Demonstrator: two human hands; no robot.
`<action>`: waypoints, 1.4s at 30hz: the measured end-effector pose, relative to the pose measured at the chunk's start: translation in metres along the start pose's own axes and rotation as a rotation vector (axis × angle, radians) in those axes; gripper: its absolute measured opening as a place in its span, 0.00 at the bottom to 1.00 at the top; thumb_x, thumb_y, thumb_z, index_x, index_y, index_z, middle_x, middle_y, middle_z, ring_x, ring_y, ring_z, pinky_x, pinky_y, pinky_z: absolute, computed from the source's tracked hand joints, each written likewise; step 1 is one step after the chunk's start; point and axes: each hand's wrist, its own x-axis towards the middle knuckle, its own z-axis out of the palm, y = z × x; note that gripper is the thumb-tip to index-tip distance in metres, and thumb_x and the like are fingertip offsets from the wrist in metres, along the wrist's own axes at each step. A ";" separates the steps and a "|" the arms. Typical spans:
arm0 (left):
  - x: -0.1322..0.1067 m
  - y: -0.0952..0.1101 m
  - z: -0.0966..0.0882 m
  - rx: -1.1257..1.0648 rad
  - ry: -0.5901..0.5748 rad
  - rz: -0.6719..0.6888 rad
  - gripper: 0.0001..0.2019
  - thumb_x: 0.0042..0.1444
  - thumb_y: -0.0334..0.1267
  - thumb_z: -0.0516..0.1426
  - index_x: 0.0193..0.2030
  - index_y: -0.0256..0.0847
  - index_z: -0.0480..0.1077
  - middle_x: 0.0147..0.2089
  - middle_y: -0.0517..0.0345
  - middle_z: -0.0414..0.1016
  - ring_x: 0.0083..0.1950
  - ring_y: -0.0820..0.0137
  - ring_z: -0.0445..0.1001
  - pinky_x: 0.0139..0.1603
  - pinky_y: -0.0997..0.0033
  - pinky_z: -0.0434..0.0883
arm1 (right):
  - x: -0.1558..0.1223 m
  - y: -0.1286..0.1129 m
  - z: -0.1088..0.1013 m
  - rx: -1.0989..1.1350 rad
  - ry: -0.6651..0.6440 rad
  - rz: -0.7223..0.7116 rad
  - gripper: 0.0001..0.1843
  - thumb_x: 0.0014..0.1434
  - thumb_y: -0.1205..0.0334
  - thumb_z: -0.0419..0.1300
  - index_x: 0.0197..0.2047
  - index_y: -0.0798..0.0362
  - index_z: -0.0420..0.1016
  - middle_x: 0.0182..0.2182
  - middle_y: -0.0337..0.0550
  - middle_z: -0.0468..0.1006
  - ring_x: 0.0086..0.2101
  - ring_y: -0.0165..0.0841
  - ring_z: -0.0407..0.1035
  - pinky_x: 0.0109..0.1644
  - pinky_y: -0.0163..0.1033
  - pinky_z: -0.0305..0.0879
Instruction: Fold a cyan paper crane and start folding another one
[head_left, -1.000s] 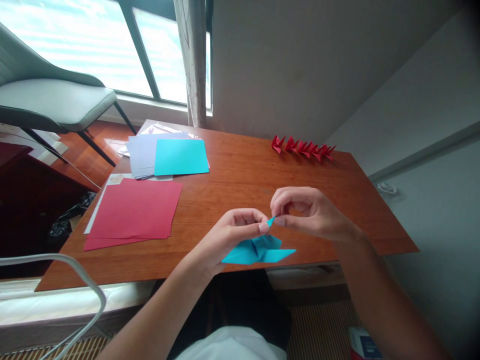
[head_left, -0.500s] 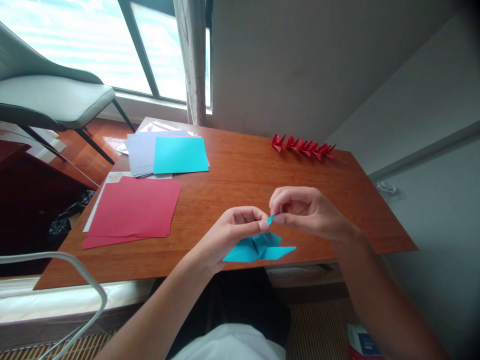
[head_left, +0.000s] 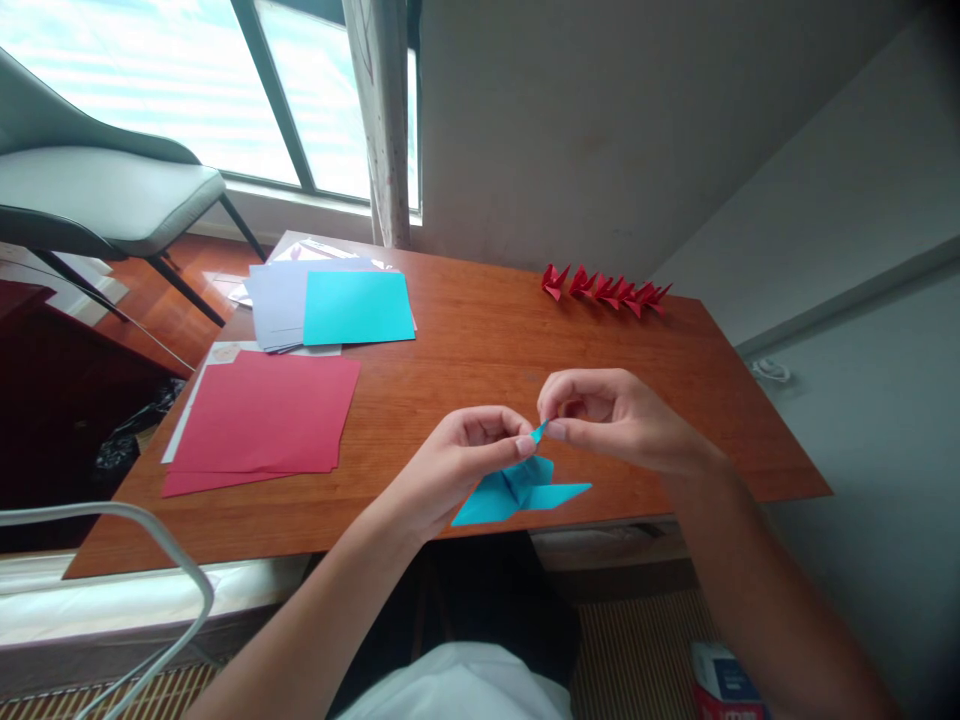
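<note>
My left hand (head_left: 484,450) and right hand (head_left: 611,418) pinch the blue folded paper (head_left: 493,500); long axis left-to-right, narrow tip (head_left: 538,432) pointing far and right.

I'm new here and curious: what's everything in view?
Table: one, brown, centre
Folded paper: one, turquoise, front centre
Folded figures: several, red, back right
Large sheets: at least two, red, left
Pale sheets: several, whitish, back left
Small sheet: one, turquoise, atop pale sheets
Chair: one, pale, upper left
Window: one, bright, upper left
Curtain: one, pale, beside window
Package: one, multicoloured, lower right
Left hand: one, bare, holding folded paper
Right hand: one, bare, pinching its tip
</note>
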 end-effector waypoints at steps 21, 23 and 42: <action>-0.002 0.007 -0.001 0.393 -0.007 0.044 0.17 0.55 0.49 0.67 0.35 0.35 0.74 0.32 0.56 0.72 0.35 0.70 0.69 0.36 0.71 0.66 | 0.011 -0.017 -0.010 -0.106 -0.241 0.237 0.07 0.59 0.59 0.64 0.37 0.54 0.74 0.33 0.37 0.75 0.33 0.30 0.66 0.35 0.34 0.61; -0.002 0.007 -0.001 0.427 0.002 0.059 0.17 0.55 0.49 0.66 0.35 0.35 0.74 0.32 0.56 0.72 0.35 0.69 0.68 0.35 0.71 0.65 | 0.011 -0.017 -0.009 -0.105 -0.249 0.245 0.08 0.59 0.58 0.65 0.38 0.54 0.75 0.33 0.38 0.76 0.33 0.30 0.66 0.35 0.34 0.61; -0.004 0.006 -0.001 0.701 0.081 0.244 0.11 0.59 0.44 0.63 0.34 0.37 0.76 0.29 0.60 0.69 0.33 0.71 0.63 0.35 0.72 0.61 | 0.015 -0.024 -0.009 -0.262 -0.241 0.297 0.11 0.57 0.55 0.63 0.34 0.54 0.80 0.27 0.38 0.75 0.29 0.30 0.64 0.29 0.35 0.57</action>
